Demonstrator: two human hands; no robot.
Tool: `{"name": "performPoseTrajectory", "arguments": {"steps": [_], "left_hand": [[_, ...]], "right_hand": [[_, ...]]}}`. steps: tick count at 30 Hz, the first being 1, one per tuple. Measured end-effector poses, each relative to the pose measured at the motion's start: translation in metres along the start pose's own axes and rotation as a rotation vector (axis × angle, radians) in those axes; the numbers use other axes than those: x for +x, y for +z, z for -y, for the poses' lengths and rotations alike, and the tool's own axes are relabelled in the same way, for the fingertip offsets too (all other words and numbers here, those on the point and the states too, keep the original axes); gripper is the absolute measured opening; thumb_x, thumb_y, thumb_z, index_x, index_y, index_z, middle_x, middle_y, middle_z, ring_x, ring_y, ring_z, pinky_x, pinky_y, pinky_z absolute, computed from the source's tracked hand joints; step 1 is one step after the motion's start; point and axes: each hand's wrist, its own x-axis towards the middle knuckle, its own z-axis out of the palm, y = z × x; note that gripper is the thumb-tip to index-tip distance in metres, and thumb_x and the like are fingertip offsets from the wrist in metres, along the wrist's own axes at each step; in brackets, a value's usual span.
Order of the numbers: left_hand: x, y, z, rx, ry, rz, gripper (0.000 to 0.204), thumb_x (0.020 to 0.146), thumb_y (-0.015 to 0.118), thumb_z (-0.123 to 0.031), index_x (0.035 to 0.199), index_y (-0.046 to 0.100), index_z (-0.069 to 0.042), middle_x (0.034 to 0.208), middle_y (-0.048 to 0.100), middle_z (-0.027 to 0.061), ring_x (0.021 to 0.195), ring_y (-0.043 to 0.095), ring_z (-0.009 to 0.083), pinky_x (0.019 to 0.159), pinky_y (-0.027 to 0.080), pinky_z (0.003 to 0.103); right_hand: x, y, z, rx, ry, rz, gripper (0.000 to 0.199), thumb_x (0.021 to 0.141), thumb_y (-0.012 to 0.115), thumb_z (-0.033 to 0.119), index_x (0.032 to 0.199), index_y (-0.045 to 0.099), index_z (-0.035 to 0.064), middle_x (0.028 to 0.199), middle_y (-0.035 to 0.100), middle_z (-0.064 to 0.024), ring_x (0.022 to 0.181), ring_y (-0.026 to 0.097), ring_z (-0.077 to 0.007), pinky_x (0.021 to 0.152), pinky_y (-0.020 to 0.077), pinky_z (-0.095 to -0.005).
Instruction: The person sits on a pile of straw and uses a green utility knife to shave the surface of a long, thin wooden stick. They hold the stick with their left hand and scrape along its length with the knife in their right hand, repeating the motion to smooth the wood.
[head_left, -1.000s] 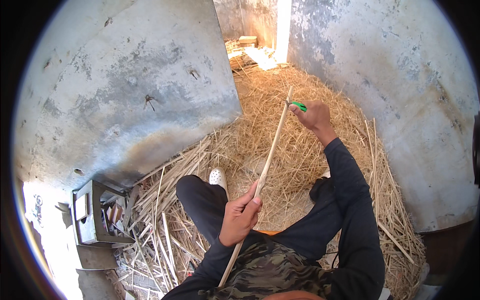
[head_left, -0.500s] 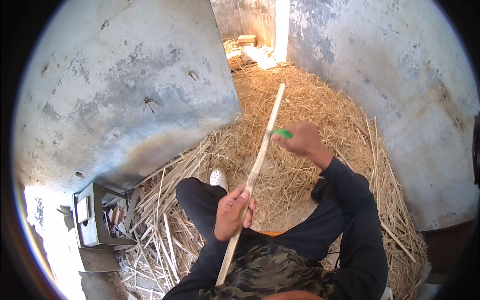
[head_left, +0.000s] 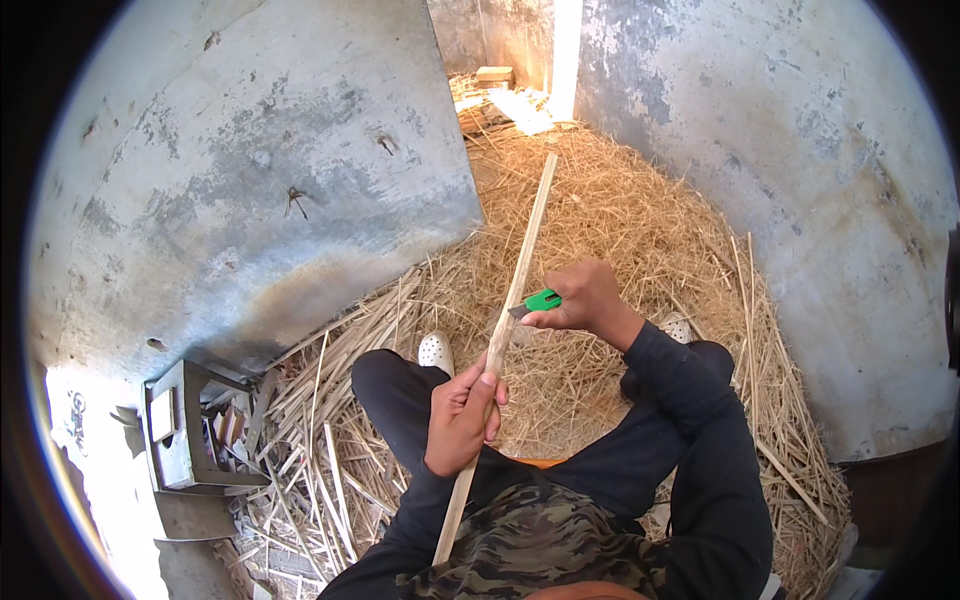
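Observation:
A long, pale wooden strip (head_left: 535,220) runs slantwise from my lap up and away to the right. My left hand (head_left: 463,412) is closed round it below its middle, thumb on top. My right hand (head_left: 590,305) grips a green utility knife (head_left: 543,300), whose dark blade meets the right edge of the strip a little above my left hand. Part of the knife's handle is hidden in my fingers.
Straw-like shavings (head_left: 620,200) cover the floor ahead. Split strips (head_left: 330,480) lie heaped at the left, with more thin strips (head_left: 750,330) along the right wall. A small wooden cabinet (head_left: 185,430) stands at the left. Grey walls (head_left: 760,150) rise on both sides.
My right hand has drawn the knife down along the strip, closer to my left hand. The strip's far end has shifted slightly to the left. My left hand keeps its hold.

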Motion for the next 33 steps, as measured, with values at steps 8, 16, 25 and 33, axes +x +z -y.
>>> {"name": "performPoseTrajectory", "arguments": {"steps": [8, 16, 25, 33], "left_hand": [[-0.022, 0.003, 0.013, -0.085, -0.098, 0.058, 0.039, 0.102, 0.043, -0.015, 0.138, 0.045, 0.001, 0.080, 0.056, 0.0038, 0.046, 0.042, 0.0031, 0.043, 0.035, 0.017], [-0.046, 0.014, -0.011, -0.111, -0.190, 0.162, 0.042, 0.102, 0.044, -0.016, 0.139, 0.041, 0.002, 0.079, 0.057, 0.0056, 0.045, 0.046, 0.0044, 0.043, 0.038, 0.017], [0.006, -0.010, 0.013, -0.234, -0.095, 0.046, 0.037, 0.102, 0.043, -0.020, 0.130, 0.045, 0.004, 0.078, 0.058, 0.0062, 0.041, 0.046, 0.0076, 0.039, 0.038, 0.018], [0.000, -0.002, 0.011, -0.326, -0.121, 0.108, 0.036, 0.102, 0.041, -0.021, 0.129, 0.047, 0.003, 0.074, 0.052, 0.0027, 0.038, 0.038, 0.0044, 0.040, 0.033, 0.017]], "right_hand": [[0.010, -0.005, -0.108, -0.151, 0.532, 0.102, 0.074, 0.086, 0.036, 0.078, 0.047, 0.041, 0.0145, 0.041, 0.029, 0.0054, 0.035, 0.031, -0.0125, 0.036, 0.0232, -0.0306], [-0.007, -0.013, -0.182, -0.125, 0.959, 0.047, 0.072, 0.088, 0.031, 0.078, 0.048, 0.034, 0.0174, 0.046, 0.029, 0.0073, 0.039, 0.027, -0.0088, 0.039, 0.0188, -0.0283], [0.000, -0.026, 0.004, 0.083, 0.184, 0.164, 0.070, 0.079, 0.051, 0.077, 0.057, 0.065, 0.0117, 0.041, 0.047, 0.0010, 0.034, 0.041, -0.0145, 0.036, 0.0320, -0.0298], [0.004, -0.015, -0.021, 0.039, 0.355, 0.080, 0.070, 0.075, 0.055, 0.078, 0.051, 0.060, 0.0124, 0.039, 0.044, -0.0031, 0.035, 0.048, -0.0187, 0.036, 0.0358, -0.0338]]}}
